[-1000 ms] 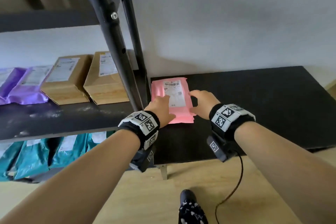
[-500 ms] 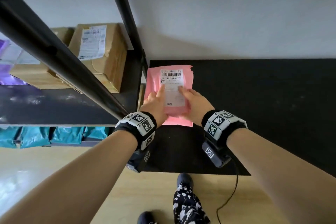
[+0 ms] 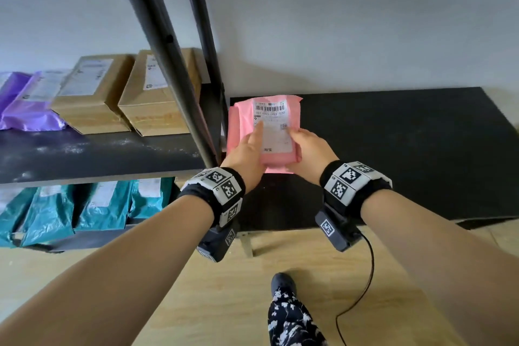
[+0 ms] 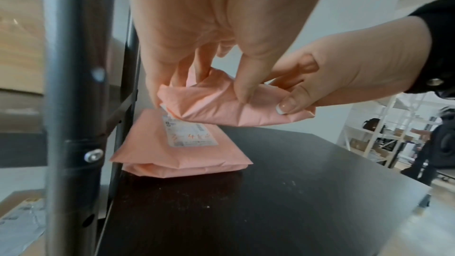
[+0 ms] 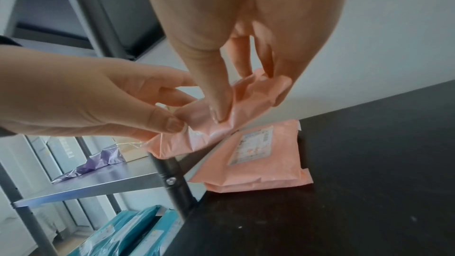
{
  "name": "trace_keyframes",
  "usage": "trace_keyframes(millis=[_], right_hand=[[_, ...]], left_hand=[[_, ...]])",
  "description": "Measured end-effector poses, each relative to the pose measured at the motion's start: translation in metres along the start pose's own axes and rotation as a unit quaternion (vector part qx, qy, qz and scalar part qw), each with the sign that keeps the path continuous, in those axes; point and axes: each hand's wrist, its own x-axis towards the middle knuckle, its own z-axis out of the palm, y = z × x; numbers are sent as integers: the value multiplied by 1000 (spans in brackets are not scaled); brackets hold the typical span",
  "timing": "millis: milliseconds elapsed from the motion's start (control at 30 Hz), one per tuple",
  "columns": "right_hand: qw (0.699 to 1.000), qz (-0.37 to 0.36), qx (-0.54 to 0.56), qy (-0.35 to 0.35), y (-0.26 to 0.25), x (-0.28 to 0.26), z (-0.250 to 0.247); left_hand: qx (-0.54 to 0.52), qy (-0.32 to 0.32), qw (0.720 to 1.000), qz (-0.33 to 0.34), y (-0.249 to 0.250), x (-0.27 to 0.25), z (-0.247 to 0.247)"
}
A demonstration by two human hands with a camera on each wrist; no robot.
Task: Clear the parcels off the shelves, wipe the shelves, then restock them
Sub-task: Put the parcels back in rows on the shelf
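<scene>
Both hands hold a pink mailer parcel (image 3: 276, 132) with a white barcode label, raised a little above the black table (image 3: 393, 149). My left hand (image 3: 247, 154) grips its left edge, thumb on the label. My right hand (image 3: 307, 146) pinches its right edge. In the left wrist view the held parcel (image 4: 221, 108) is crumpled between the fingers. Below it a stack of pink parcels (image 4: 177, 149) lies on the table's far left corner, against the shelf post. The right wrist view shows the held parcel (image 5: 221, 124) above that stack (image 5: 258, 159).
The dark shelf (image 3: 84, 154) to the left carries two cardboard boxes (image 3: 92, 93) and purple bags (image 3: 25, 104). Teal bags (image 3: 84, 205) fill the shelf below. Black slanted shelf posts (image 3: 168, 50) stand just left of my left hand. A cable (image 3: 362, 289) hangs from my right wrist.
The hands closed on the top pink parcel and raised it off the stack toward me. The head view swung down and back up meanwhile.
</scene>
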Motion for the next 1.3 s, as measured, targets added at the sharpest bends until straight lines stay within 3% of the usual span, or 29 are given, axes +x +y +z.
trace_keyframes(millis=[333, 600, 967, 1300], right_hand=[[995, -18, -66, 72, -118, -145, 9], [990, -97, -50, 90, -236, -175, 7], [967, -236, -26, 91, -397, -138, 2], [948, -301, -48, 89, -503, -25, -22]], left_hand=[[8, 39, 994, 104, -10, -167, -53], [39, 152, 982, 102, -37, -267, -139], [60, 308, 949, 45, -99, -339, -272], [122, 330, 936, -1, -155, -281, -400]])
